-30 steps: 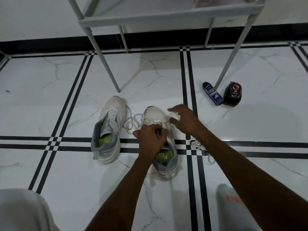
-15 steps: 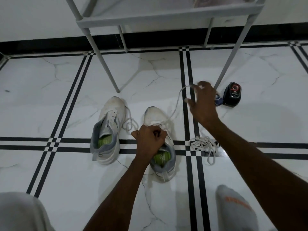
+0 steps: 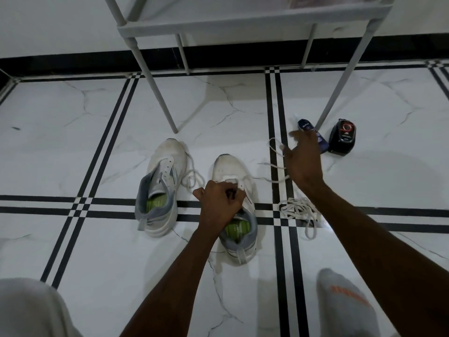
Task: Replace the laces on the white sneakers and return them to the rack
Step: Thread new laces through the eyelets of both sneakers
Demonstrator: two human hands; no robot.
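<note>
L hand point(image 3: 220, 203) fisted on sneaker point(image 3: 237, 210) tongue; R hand point(image 3: 302, 161) spread, fingers loose, w/ lace point(image 3: 274, 164) just left of it, lace pile point(image 3: 297, 210) below wrist.

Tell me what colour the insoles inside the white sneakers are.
Bright lime green insoles, seen best in the head view looking down into both sneakers.

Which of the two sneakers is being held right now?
The sneaker nearer the bundled laces: the left hand grips its tongue area. The other sneaker sits untouched, apart from both hands.
</note>
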